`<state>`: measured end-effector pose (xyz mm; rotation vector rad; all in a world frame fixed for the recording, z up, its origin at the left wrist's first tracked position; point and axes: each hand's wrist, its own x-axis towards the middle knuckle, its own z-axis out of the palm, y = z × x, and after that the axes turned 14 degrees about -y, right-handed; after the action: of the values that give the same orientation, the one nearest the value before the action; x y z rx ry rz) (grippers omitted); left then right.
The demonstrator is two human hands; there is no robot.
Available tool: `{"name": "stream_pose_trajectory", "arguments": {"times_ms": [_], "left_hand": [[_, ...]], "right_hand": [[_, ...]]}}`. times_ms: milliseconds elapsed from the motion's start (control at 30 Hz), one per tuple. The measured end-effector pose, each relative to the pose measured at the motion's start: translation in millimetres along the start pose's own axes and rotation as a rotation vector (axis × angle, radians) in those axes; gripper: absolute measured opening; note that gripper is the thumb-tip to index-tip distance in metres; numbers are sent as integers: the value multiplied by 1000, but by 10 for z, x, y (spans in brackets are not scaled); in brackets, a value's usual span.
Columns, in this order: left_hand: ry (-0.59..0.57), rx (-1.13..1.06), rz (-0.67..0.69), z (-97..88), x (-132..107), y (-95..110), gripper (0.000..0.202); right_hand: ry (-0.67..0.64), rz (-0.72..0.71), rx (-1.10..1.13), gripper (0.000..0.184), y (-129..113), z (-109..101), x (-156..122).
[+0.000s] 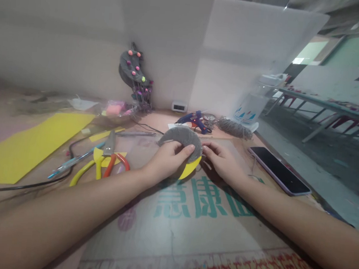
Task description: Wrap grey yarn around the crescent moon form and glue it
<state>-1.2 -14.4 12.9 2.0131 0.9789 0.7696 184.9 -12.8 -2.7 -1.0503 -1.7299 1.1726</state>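
My left hand [174,157] is closed round a grey crescent-shaped piece [179,135] that looks fuzzy or yarn-wrapped, its thumb pressed on the upper face. Beneath it, a curved yellow piece [190,168] shows at the lower right. At the crescent's right tip, my right hand [219,156] has thumb and index finger pinched together; what lies between them is too small to make out. Both hands are just above a board [159,236] with green printed characters. Yellow- and orange-handled pliers [109,149] lie to the left of my left hand.
Behind the hands lie a blue glue gun [193,120] and a grey yarn bundle [235,127]. A phone [279,170] rests at right, near a white bottle [253,101]. Yellow sheet [38,144] and black cord [23,186] are left. A beaded grey crescent [131,68] stands against the wall.
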Motion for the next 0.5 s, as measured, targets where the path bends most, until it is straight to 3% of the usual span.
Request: {"name": "stream_pose_trajectory", "arguments": {"times_ms": [200, 500], "left_hand": [[-148, 207, 41, 44, -91, 33, 50], [-201, 255, 74, 44, -100, 53, 52]], "right_hand": [[-101, -18, -17, 31, 75, -26, 4], [-141, -18, -106, 35, -15, -39, -4]]}}
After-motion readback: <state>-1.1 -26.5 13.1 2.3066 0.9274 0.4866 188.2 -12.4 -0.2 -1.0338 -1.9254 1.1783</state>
